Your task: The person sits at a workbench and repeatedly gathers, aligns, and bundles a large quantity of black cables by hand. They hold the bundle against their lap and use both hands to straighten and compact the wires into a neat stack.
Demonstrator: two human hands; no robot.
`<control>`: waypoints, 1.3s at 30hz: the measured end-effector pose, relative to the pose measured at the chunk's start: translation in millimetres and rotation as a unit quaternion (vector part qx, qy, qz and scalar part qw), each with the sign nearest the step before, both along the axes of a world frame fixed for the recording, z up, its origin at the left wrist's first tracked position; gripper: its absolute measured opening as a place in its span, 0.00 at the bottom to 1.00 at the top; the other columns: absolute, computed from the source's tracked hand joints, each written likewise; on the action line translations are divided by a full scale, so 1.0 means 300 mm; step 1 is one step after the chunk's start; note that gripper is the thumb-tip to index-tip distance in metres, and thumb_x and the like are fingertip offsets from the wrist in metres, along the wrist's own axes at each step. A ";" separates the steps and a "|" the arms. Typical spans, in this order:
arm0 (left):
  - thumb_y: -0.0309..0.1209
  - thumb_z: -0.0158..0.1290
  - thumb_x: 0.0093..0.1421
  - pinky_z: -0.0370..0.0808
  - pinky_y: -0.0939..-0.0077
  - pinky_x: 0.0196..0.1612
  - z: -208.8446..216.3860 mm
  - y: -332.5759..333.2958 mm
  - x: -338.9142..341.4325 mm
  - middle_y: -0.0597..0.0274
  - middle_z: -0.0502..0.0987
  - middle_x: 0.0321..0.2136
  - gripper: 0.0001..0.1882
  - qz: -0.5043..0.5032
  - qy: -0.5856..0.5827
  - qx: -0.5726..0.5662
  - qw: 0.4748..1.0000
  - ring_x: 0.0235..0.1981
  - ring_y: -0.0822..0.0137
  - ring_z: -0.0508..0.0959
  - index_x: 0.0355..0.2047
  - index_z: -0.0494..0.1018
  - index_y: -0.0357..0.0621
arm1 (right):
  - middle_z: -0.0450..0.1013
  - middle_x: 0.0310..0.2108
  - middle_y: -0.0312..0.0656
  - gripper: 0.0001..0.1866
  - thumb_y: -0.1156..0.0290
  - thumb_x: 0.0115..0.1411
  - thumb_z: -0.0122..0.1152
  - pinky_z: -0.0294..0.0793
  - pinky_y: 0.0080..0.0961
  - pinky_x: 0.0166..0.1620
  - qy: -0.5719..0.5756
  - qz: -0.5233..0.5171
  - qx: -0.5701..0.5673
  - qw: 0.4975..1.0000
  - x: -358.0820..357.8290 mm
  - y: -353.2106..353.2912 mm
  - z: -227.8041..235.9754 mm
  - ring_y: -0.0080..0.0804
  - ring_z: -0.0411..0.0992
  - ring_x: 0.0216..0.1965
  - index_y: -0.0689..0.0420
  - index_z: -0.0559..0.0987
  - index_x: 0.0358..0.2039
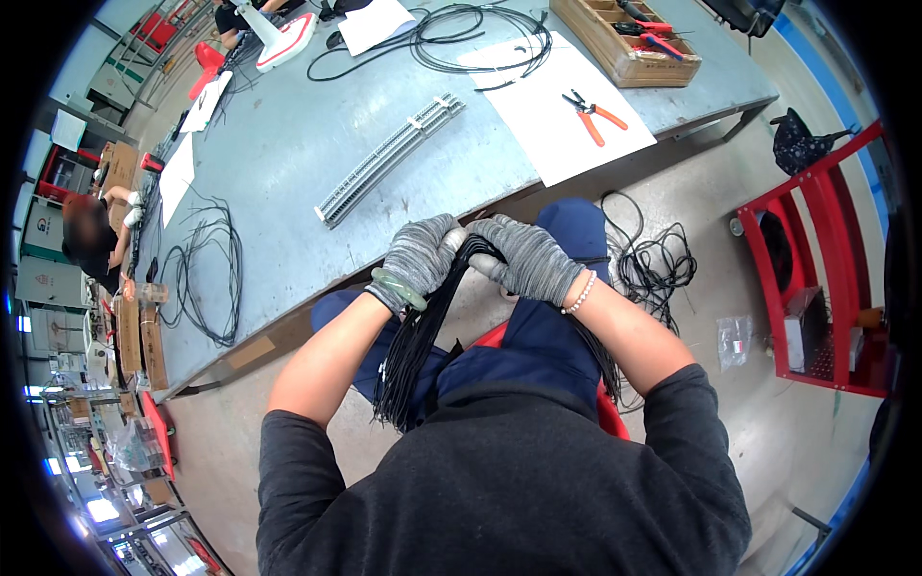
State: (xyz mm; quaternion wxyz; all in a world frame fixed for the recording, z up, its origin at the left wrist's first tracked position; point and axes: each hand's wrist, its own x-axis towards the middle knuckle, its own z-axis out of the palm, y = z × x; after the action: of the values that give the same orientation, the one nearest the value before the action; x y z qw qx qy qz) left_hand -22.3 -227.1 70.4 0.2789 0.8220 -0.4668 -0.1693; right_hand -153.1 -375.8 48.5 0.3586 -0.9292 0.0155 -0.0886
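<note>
Both my hands wear grey knitted gloves and meet above my lap, near the table's front edge. A thick bundle of thin black wires [423, 331] passes through them. My left hand [421, 254] is closed round the bundle, whose many cut ends hang down over my left thigh. My right hand [526, 257] grips the same bundle where it bends, fingers wrapped over it. Part of the bundle runs on behind my right forearm, where it is hidden. More black wire [653, 254] lies in loose tangled loops on the floor at my right.
On the grey table [279, 144] lie a strip of grey terminal blocks [389, 158], orange-handled wire strippers [594, 117] on white paper, and coils of black cable [206, 269]. A wooden tool box [629, 48] stands at the far right. A red cart [816, 259] is on my right. Another person works at far left.
</note>
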 end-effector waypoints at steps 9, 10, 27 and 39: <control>0.41 0.45 0.64 0.73 0.63 0.36 0.025 0.031 0.027 0.47 0.76 0.23 0.17 0.031 0.088 0.050 0.994 0.30 0.54 0.78 0.33 0.74 0.39 | 0.71 0.42 0.52 0.19 0.62 0.60 0.54 0.71 0.38 0.49 -0.042 0.018 0.040 0.998 0.004 -0.010 -0.023 0.51 0.70 0.45 0.58 0.71 0.48; 0.41 0.46 0.64 0.73 0.65 0.36 0.023 0.038 0.029 0.48 0.77 0.23 0.17 0.044 0.138 0.043 0.989 0.29 0.57 0.78 0.33 0.75 0.39 | 0.71 0.42 0.52 0.19 0.62 0.60 0.54 0.71 0.38 0.49 -0.042 0.018 0.046 0.998 0.000 -0.008 -0.011 0.51 0.70 0.45 0.58 0.71 0.48; 0.32 0.49 0.59 0.74 0.66 0.42 -0.045 0.108 0.017 0.50 0.78 0.33 0.10 -0.042 -0.005 0.033 0.999 0.37 0.55 0.78 0.38 0.74 0.42 | 0.71 0.44 0.52 0.19 0.71 0.59 0.55 0.70 0.34 0.50 -0.016 0.022 0.146 0.989 -0.001 0.005 0.001 0.48 0.71 0.46 0.60 0.71 0.52; 0.42 0.57 0.57 0.74 0.73 0.44 -0.002 0.090 0.012 0.55 0.80 0.34 0.20 0.024 0.246 0.054 0.968 0.37 0.68 0.78 0.44 0.76 0.42 | 0.71 0.45 0.51 0.19 0.70 0.59 0.55 0.70 0.34 0.51 -0.011 0.014 0.134 0.991 0.003 0.002 0.002 0.47 0.71 0.47 0.60 0.72 0.51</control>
State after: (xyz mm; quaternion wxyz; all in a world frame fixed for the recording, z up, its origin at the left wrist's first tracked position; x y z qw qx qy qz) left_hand -18.7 -200.2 69.9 0.3442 0.7800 -0.3543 -0.3841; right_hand -152.3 -375.4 49.1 0.4814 -0.8717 0.0103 -0.0911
